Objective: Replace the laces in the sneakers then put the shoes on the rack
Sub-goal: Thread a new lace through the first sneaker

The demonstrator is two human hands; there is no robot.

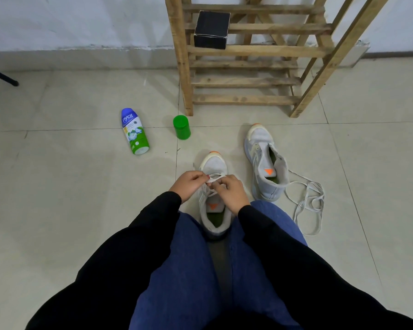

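Sneaker (pixel 214 166): upright on the tiled floor (pixel 81 186), heel between the knees, orange-tipped toe pointing away from the body. Green insole and orange tongue mark visible in the opening.

Lace (pixel 216 175): white, threaded across the front eyelets of the sneaker, just behind the toe cap.

Left hand (pixel 188 184): over the left side of the sneaker. Fingers (pixel 200 178) curled together, tips pinching the lace.

Right hand (pixel 231 192): over the right side of the sneaker. Fingers (pixel 221 184) curled, clamped on the same lace. Fingertips of both hands close together above the middle of the sneaker, with the lace at and just ahead of them.

Second sneaker (pixel 264 160): right of the sneaker and slightly further forward, upright, unlaced, tongue folded open.

Loose lace (pixel 308 203): tangled on the floor to the right of the sneaker, beyond the second sneaker, one strand reaching that shoe's collar.

Rack (pixel 248 51): wooden, slatted, ahead of the sneaker, near the wall. Black box (pixel 211 29) on one of its upper shelves.

Green cup (pixel 181 127): ahead and left of the sneaker, near the rack's front leg.

Bottle (pixel 135 132): blue and green, further left of the sneaker than the cup, on the floor.
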